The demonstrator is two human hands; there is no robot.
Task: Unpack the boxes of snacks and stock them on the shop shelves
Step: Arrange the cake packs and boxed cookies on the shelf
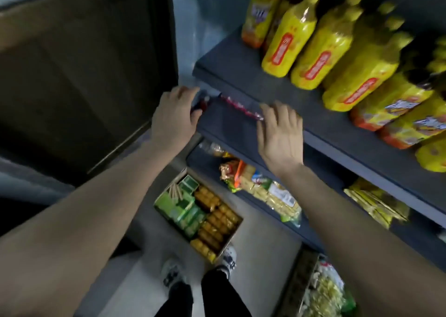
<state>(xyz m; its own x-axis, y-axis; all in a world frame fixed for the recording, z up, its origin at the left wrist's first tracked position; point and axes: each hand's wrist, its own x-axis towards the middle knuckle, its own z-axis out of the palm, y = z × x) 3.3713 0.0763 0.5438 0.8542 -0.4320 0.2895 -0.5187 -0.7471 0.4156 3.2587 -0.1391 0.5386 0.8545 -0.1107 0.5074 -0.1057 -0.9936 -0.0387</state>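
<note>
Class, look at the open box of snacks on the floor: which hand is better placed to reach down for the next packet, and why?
Probably the left hand: the box sits below the left forearm, while the right hand lies flat on the red packets.

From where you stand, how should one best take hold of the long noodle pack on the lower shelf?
The noodle pack lies flat along the lower shelf, its long side at the open front edge. Come from the front and from above, and clasp it across the middle of its narrow width. The crimped end looks too flimsy to bear the weight. The shelf above overhangs, so reach in low.
</note>
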